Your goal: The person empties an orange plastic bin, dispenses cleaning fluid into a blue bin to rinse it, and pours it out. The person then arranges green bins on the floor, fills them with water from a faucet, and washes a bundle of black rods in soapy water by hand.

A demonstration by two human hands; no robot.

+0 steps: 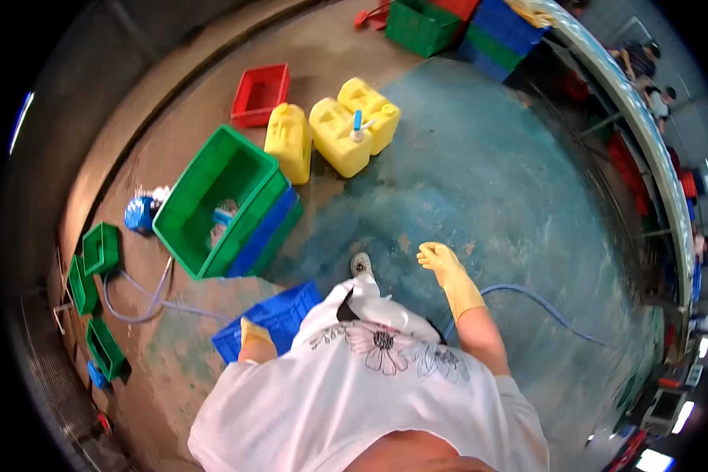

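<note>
My left hand (pixel 257 340), in a yellow rubber glove, is at a blue plastic crate (pixel 292 308) beside my left leg. It looks closed on the crate's near side, though the fingertips are hidden. The crate sits at an angle, partly covered by my clothing. Out over the wet floor, my right hand (pixel 440 261), also in a yellow glove, has its fingers curled in with nothing visible in them. One light-coloured clog (pixel 361 264) shows in front of me.
Ahead to the left stands a deep green tub (pixel 204 200) with something inside, on stacked crates. Behind it are yellow jerrycans (pixel 340 140) and a red crate (pixel 261 94). A hose (pixel 539 301) crosses the floor. Small green crates (pixel 106 346) line the left; people (pixel 659 102) are far right.
</note>
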